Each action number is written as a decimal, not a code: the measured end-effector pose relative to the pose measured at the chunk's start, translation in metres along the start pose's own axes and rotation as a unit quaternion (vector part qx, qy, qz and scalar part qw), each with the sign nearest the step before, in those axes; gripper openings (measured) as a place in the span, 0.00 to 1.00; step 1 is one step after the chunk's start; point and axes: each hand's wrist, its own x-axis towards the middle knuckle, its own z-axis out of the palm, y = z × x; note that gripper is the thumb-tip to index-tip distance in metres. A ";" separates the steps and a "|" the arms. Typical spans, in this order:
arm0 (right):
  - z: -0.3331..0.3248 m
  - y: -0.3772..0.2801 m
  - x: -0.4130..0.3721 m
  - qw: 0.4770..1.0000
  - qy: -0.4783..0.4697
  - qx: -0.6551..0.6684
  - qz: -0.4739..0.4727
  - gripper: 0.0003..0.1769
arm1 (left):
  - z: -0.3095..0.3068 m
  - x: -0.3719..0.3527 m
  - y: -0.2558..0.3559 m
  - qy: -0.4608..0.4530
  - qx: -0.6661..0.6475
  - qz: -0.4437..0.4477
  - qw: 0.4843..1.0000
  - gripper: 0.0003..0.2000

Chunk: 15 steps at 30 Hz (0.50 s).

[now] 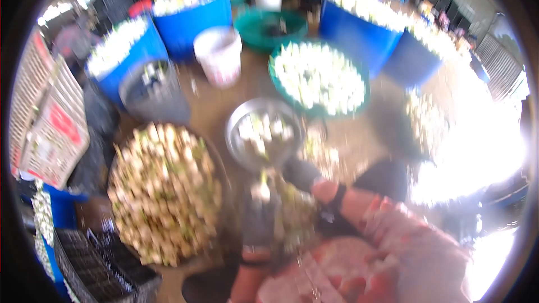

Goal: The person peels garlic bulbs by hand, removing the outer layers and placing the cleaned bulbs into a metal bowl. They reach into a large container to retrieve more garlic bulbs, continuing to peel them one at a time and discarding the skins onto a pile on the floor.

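The left hand (260, 216), in a grey glove, is holding a pale bulb (261, 191) upright between its fingers, the green stem pointing toward the metal basin (238, 145), presumably so that the stalk end is staying clear of the grip. The right hand (301, 174), gloved too, is leaning in from the other side, just beside the basin's near rim; blur is hiding its fingers, so whether they are grasping anything cannot be told. The basin is sitting on the floor (203, 104) straight ahead of both hands and holding a few whitish pieces (278, 129), a position that is likely sparing long arm movements. The heaped tan bulbs (165, 196) are filling a wide tub to the left, seemingly for easy access, while the green basin (287, 101) of white pieces is standing farther out, beyond the metal one.
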 end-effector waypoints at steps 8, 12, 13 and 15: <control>-0.025 -0.022 -0.018 0.956 0.010 0.081 -0.283 0.20 | -0.019 -0.002 -0.042 -0.034 0.133 -0.111 0.984 0.19; -0.014 -0.026 -0.026 0.954 -0.061 0.088 -0.281 0.18 | -0.003 0.001 -0.005 0.031 -0.043 -0.192 0.980 0.21; -0.014 -0.027 -0.029 0.962 -0.067 0.088 -0.250 0.18 | -0.004 0.000 -0.005 0.025 0.099 -0.134 0.986 0.18; -0.022 -0.031 -0.034 0.971 -0.080 0.074 -0.213 0.17 | -0.001 -0.001 0.001 0.016 0.065 -0.115 0.991 0.18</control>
